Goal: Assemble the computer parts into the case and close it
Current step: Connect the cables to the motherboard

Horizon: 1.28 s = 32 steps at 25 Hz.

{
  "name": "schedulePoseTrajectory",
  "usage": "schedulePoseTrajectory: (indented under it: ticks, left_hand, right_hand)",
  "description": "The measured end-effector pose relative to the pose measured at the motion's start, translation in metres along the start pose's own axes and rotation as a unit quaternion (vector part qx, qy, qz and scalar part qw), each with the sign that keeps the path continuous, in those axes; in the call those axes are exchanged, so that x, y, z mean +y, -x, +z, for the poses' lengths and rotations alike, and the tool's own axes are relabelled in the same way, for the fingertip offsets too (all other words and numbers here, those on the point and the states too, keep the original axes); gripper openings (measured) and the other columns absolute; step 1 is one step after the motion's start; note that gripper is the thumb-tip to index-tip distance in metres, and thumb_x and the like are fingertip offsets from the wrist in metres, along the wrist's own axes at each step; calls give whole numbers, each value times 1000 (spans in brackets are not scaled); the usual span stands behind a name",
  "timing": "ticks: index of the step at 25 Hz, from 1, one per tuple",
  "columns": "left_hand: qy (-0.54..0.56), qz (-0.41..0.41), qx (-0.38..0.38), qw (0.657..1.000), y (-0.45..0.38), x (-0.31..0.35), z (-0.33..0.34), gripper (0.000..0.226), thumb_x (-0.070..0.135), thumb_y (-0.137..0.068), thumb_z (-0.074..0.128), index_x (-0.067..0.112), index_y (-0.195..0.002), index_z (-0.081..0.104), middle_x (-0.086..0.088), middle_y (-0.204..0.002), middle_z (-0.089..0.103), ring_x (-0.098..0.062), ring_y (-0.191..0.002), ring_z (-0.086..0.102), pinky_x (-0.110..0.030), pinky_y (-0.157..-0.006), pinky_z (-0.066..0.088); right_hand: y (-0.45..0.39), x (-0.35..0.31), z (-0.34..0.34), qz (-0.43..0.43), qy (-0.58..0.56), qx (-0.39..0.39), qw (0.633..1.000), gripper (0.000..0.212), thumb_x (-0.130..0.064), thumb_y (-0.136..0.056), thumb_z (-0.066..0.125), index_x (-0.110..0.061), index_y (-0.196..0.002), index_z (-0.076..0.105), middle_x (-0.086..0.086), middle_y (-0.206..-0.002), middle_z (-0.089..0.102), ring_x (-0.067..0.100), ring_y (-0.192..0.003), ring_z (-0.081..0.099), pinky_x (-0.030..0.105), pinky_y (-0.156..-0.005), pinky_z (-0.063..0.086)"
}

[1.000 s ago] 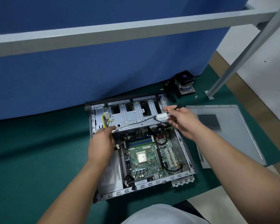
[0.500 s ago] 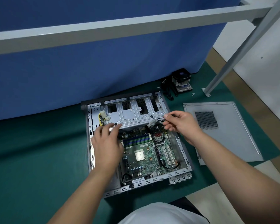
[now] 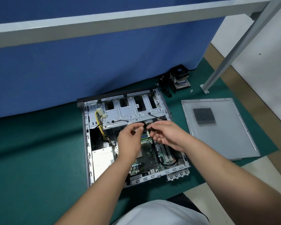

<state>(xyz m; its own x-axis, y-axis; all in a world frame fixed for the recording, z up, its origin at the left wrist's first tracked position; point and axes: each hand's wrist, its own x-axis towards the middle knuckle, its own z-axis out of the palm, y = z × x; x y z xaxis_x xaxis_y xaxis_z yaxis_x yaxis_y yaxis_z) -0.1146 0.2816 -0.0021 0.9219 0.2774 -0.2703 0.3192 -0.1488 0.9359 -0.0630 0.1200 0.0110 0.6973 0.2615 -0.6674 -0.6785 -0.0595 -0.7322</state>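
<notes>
Green mat (image 3: 39, 159), blue curtain (image 3: 88, 62), grey frame (image 3: 104, 21)

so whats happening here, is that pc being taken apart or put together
A person is working over an open computer case lying on a green mat. Both hands meet above the motherboard: the left hand pinches a pale connector and the right hand pinches a black cable. The side panel lies off to the right, and a cooler fan sits behind, not fitted.
</notes>
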Motion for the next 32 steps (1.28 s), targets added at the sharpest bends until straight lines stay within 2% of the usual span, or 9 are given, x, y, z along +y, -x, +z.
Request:
schedulePoseTrajectory:
  ticks: [2, 5, 9, 13, 18, 23, 27, 29, 32]
  left_hand:
    - [-4, 5, 4, 1000, -1, -2, -1, 14, 21, -98, 68, 32, -97, 77, 13, -82, 74, -9, -67, 59, -23, -63, 47]
    - [23, 16, 27, 999, 0, -7, -3, 18, 19, -97, 69, 37, -99, 66, 15, -83, 69, -6, -70, 62, -17, -64, 49]
    - [160, -19, 74, 984, 13, -23, 0, 31, 9, -95, 71, 23, -96, 44, -3, -84, 66, -24, -79, 71, -40, -80, 59]
    - [176, -109, -54, 977, 10, -34, 11, 15, 21, -93, 75, 28, -107, 72, 4, -98, 78, -20, -93, 75, -42, -91, 58]
    - [224, -101, -75, 966, -2, -33, 17, 11, 22, -94, 74, 26, -102, 81, -6, -106, 78, -27, -107, 73, -39, -98, 56]
    - [199, -123, -60, 971, -14, -43, 12, 7, 22, -92, 76, 23, -94, 83, -6, -99, 79, -21, -96, 75, -35, -94, 59]
    - [185, -134, -66, 971, -24, -47, 8, 11, 10, -93, 74, 14, -87, 82, -6, -92, 79, -21, -85, 75, -30, -81, 62]
    - [169, -130, -83, 973, -29, -49, 7, 10, 7, -94, 72, 10, -90, 80, -5, -89, 79, -23, -82, 76, -25, -74, 61]
    - [135, -123, -107, 977, -38, -60, 11, 10, 5, -94, 71, 12, -92, 79, -5, -84, 78, -20, -78, 76, -23, -71, 60]
  right_hand:
    - [0, 4, -2, -9, -21, 13, 1000, 18, -6, -102, 57, -2, -116, 68, 15, -88, 74, 14, -66, 66, 21, -62, 55]
    - [-1, 10, 0, -6, -67, 31, 997, 17, -1, -100, 60, 1, -116, 64, 19, -91, 76, 16, -70, 70, 22, -64, 58]
    - [-3, 14, 4, 9, -144, 51, 988, 19, -1, -95, 66, 2, -115, 66, 18, -94, 77, 15, -71, 70, 21, -63, 58]
    - [-6, 24, 7, 38, -148, 58, 987, 17, -3, -91, 73, -1, -108, 74, 13, -89, 74, 11, -66, 66, 19, -58, 54]
    - [-12, 26, 9, 54, -155, 54, 985, 11, -4, -92, 73, -3, -102, 75, 10, -81, 73, 11, -66, 64, 19, -58, 53]
    - [-14, 6, 0, -31, 106, 129, 985, 6, -23, -96, 71, -21, -101, 73, -1, -93, 76, 8, -71, 70, 20, -67, 58]
    - [-30, -35, -16, -244, 378, 208, 869, 10, -31, -97, 63, -31, -104, 70, -15, -101, 67, -1, -90, 62, 17, -79, 49]
    - [-52, -51, -20, -311, 504, 171, 788, 28, -36, -97, 61, -27, -123, 67, -6, -125, 61, 12, -115, 56, 31, -98, 46]
    - [-90, -64, -23, -323, 681, 85, 652, 56, -56, -98, 51, -37, -150, 46, -2, -163, 32, 24, -151, 24, 45, -122, 23]
